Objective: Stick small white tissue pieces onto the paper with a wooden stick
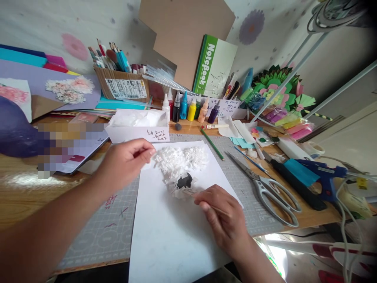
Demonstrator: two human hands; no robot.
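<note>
Both hands are bare. The left hand has slender, rounded fingers and a smooth back; nail detail is too small to assess. The left forearm is uncovered from the wrist to the lower left edge of the view, broadens evenly along its length, and lies in deep shadow at its far end. The right hand presents a rounded thumb and softly creased knuckles, with fine surface detail blurred. The right forearm is likewise uncovered; only a short, tapered section is visible, cut off by the lower edge.
</note>
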